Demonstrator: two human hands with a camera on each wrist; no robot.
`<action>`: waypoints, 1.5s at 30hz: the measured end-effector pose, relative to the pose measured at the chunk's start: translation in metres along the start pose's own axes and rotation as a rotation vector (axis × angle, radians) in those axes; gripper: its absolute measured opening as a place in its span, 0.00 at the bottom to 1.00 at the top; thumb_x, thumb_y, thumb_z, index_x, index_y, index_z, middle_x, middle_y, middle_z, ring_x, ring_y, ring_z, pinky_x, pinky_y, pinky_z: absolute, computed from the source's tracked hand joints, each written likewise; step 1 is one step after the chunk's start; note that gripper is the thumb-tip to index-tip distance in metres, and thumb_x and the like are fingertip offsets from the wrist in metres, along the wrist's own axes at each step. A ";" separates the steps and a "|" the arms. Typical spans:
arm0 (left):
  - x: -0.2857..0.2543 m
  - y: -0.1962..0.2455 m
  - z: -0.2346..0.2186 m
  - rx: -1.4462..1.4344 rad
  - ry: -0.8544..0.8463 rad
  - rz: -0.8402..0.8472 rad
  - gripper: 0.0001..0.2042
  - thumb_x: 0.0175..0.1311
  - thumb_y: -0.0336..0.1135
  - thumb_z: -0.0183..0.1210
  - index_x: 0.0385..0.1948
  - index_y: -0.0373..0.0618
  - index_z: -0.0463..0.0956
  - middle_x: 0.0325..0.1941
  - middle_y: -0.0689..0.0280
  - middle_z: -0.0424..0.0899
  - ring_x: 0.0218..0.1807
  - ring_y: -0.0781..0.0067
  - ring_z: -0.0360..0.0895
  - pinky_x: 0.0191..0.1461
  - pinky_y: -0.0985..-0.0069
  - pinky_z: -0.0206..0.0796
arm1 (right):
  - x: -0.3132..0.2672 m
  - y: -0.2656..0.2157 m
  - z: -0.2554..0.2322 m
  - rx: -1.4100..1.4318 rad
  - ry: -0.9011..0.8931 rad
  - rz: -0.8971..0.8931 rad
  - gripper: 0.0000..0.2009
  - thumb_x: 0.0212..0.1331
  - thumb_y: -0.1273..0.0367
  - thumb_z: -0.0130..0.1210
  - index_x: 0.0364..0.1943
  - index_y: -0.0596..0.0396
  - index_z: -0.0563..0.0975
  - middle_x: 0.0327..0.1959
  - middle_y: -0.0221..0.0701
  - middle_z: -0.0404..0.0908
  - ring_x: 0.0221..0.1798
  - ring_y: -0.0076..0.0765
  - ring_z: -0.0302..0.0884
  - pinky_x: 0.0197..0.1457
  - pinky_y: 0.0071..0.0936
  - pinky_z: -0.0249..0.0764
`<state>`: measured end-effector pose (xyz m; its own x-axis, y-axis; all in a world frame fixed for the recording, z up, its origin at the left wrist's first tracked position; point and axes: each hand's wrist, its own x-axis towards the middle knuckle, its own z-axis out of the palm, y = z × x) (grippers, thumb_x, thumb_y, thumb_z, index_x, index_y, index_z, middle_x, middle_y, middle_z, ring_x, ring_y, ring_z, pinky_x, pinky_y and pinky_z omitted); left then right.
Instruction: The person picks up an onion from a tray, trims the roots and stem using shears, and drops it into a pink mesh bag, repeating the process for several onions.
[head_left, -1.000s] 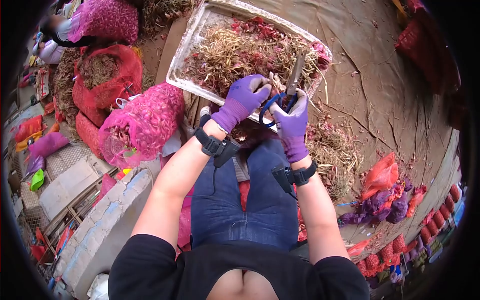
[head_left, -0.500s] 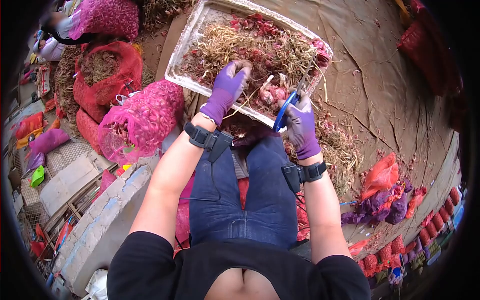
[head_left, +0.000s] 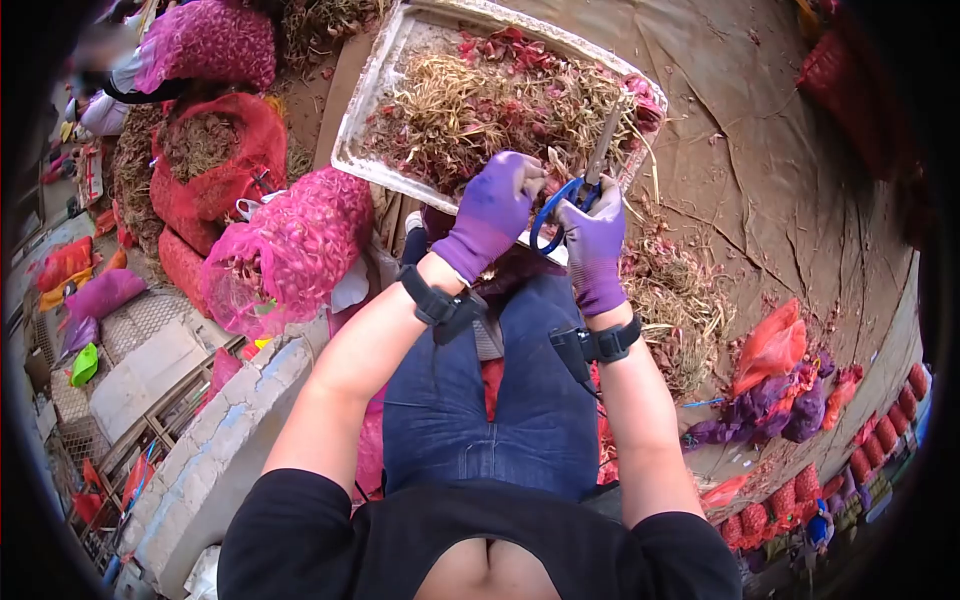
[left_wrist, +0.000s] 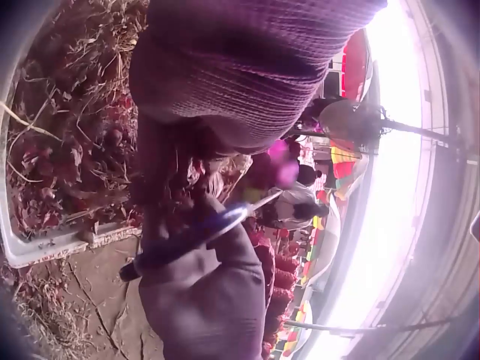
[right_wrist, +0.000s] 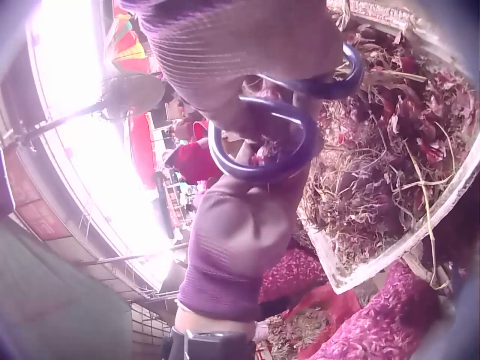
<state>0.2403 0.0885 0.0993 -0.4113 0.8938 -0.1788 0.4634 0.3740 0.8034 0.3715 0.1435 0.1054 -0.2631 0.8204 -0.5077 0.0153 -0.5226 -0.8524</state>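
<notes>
My gloved left hand (head_left: 498,212) has its fingers curled at the near rim of the white tray (head_left: 375,90). In it I hold garlic (left_wrist: 212,182), mostly hidden by the purple gloves in the head view. Close on its right, my gloved right hand (head_left: 597,245) grips blue-handled scissors (head_left: 553,212). Their blades point away from me over the tray's right part. The handle loops lie between both hands in the right wrist view. Dry stalks (head_left: 440,100) and reddish skins (head_left: 515,48) fill much of the tray.
Pink mesh sacks (head_left: 290,245) of garlic stand at left, beside a red mesh bag (head_left: 222,150) of stalks. A cement ledge (head_left: 225,445) runs at lower left. Trimmings (head_left: 680,310) lie on the ground sheet at right, near crumpled net bags (head_left: 775,370). Another person sits at upper left.
Half a second ago my left hand was apart over the tray and garlic showed beside the scissors. Since then it has moved right to the garlic, and my hands are close together again.
</notes>
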 end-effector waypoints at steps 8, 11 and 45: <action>0.006 -0.065 -0.059 -0.786 -0.269 -0.483 0.20 0.62 0.40 0.57 0.49 0.34 0.70 0.58 0.54 0.71 0.52 0.69 0.75 0.58 0.72 0.64 | 0.006 0.009 -0.005 0.289 -0.031 0.274 0.23 0.48 0.80 0.54 0.50 0.62 0.63 0.34 0.28 0.72 0.34 0.20 0.73 0.38 0.17 0.74; 0.006 -0.038 -0.060 -0.205 -0.292 -0.019 0.25 0.57 0.36 0.57 0.58 0.43 0.65 0.65 0.58 0.62 0.60 0.60 0.68 0.56 0.69 0.69 | 0.004 0.015 0.011 0.017 -0.043 0.106 0.22 0.48 0.79 0.55 0.49 0.62 0.63 0.34 0.26 0.71 0.33 0.20 0.72 0.37 0.16 0.74; -0.004 -0.056 -0.091 0.164 -0.030 0.346 0.16 0.53 0.34 0.63 0.46 0.50 0.78 0.49 0.61 0.78 0.52 0.58 0.75 0.53 0.65 0.69 | -0.021 0.044 0.083 0.214 0.100 0.107 0.21 0.50 0.79 0.53 0.50 0.61 0.65 0.36 0.27 0.73 0.37 0.20 0.73 0.43 0.18 0.73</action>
<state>0.1446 0.0419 0.1068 -0.1868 0.9800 0.0681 0.6913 0.0819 0.7179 0.2977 0.0838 0.0893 -0.1738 0.7712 -0.6124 -0.1698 -0.6361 -0.7527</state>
